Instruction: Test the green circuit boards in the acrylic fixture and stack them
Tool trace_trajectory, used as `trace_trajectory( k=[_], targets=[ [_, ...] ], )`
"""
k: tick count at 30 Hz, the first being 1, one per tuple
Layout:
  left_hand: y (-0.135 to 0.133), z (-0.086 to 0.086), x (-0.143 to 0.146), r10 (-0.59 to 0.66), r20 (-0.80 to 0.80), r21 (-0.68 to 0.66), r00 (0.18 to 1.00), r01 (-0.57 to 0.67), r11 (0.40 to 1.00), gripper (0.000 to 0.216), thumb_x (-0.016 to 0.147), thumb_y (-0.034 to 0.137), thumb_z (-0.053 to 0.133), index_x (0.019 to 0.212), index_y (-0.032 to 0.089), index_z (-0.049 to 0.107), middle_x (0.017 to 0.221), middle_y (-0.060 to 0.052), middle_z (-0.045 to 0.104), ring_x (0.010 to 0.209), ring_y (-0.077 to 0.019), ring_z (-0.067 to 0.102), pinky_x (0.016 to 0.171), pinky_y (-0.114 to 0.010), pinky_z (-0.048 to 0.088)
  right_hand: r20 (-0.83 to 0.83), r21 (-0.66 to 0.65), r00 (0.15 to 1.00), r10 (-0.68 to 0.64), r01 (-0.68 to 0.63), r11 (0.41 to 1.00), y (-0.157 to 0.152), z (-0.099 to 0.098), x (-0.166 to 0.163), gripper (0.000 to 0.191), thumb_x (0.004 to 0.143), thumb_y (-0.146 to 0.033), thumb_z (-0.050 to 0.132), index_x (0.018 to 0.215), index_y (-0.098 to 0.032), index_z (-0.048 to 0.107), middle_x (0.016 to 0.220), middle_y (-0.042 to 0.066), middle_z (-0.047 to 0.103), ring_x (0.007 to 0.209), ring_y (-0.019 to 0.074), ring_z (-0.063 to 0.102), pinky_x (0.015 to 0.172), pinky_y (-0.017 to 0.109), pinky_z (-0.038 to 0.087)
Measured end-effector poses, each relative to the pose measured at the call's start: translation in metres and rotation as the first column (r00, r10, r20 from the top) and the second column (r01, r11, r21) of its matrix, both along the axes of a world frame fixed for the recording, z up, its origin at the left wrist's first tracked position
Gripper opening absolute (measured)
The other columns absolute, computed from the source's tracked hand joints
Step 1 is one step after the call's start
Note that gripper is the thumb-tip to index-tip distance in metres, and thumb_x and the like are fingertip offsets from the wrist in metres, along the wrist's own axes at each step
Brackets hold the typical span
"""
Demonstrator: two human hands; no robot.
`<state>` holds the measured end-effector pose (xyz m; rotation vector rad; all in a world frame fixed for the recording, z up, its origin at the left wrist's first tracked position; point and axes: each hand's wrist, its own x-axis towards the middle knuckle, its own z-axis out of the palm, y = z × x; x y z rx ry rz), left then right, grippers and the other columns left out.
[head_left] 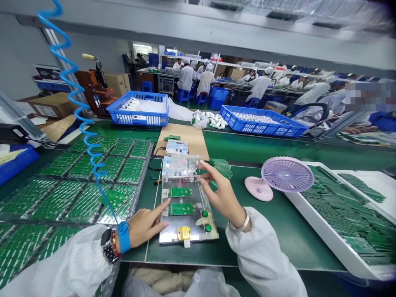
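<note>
On the green tabletop (278, 222), straight ahead between trays of green boards (77, 181) and a small purple fan (287, 174), sits a metal test jig (185, 206), long axis running away from the body, yellow button end nearest. Clear hinged lid (182, 167) raised at the far end. Right hand (221, 194), fingers spread, touching the lid's edge. Left hand (147, 225), forefinger out, pressing beside the nearer small board (182, 208). Best done, probably, by seating both boards flat before lowering the lid gently and squarely.
</note>
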<state>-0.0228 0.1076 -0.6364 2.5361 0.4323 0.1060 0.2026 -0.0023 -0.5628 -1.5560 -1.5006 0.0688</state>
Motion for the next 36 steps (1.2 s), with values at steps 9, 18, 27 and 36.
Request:
trace_trajectory(
  k=[9, 18, 27, 36],
  targets=[
    [-0.003, -0.001, 0.001, 0.004, 0.065, 0.036, 0.998, -0.006, 0.999, 0.060, 0.093, 0.037, 0.035, 0.142, 0.019, 0.006, 0.061, 0.005, 0.057, 0.051, -0.0126, 0.051, 0.051, -0.022, 0.033, 0.212, -0.077, 0.975, 0.062, -0.046, 0.996, 0.016, -0.025, 0.007, 0.032, 0.084, -0.021, 0.051, 0.117, -0.021, 0.051, 0.132, 0.012, 0.042, 0.120, 0.0243, 0.042, 0.095, 0.046, 0.041],
    [-0.003, 0.002, 0.002, 0.001, 0.052, 0.008, 0.999, -0.002, 1.000, 0.065, 0.092, 0.033, 0.038, 0.142, 0.019, -0.001, 0.057, 0.007, 0.052, 0.050, -0.0125, 0.050, 0.048, -0.021, 0.028, 0.311, -0.234, 0.924, 0.221, -0.151, 0.960, 0.027, -0.050, -0.014, 0.028, 0.079, -0.015, 0.059, 0.107, -0.018, 0.058, 0.104, 0.008, 0.062, 0.102, 0.0208, 0.054, 0.087, 0.041, 0.046],
    [-0.002, -0.003, 0.002, 0.011, 0.034, -0.013, 0.999, -0.011, 1.000, 0.068, 0.091, 0.031, 0.040, 0.142, 0.020, -0.003, 0.056, 0.008, 0.049, 0.049, -0.0126, 0.049, 0.048, -0.021, 0.027, 0.237, -0.331, 0.912, 0.333, -0.247, 0.911, -0.003, -0.041, -0.027, 0.030, 0.072, -0.015, 0.067, 0.101, -0.019, 0.062, 0.096, 0.005, 0.063, 0.091, 0.0192, 0.056, 0.081, 0.036, 0.049],
    [-0.001, -0.006, 0.002, 0.021, 0.041, -0.049, 0.999, -0.019, 0.999, 0.066, 0.092, 0.035, 0.036, 0.142, 0.021, -0.003, 0.054, 0.008, 0.047, 0.046, -0.0123, 0.047, 0.045, -0.021, 0.025, 0.158, -0.065, 0.986, 0.056, -0.046, 0.997, -0.011, -0.035, 0.002, 0.021, 0.079, -0.022, 0.060, 0.100, -0.019, 0.061, 0.100, 0.007, 0.060, 0.096, 0.0183, 0.054, 0.083, 0.033, 0.048]
  ],
)
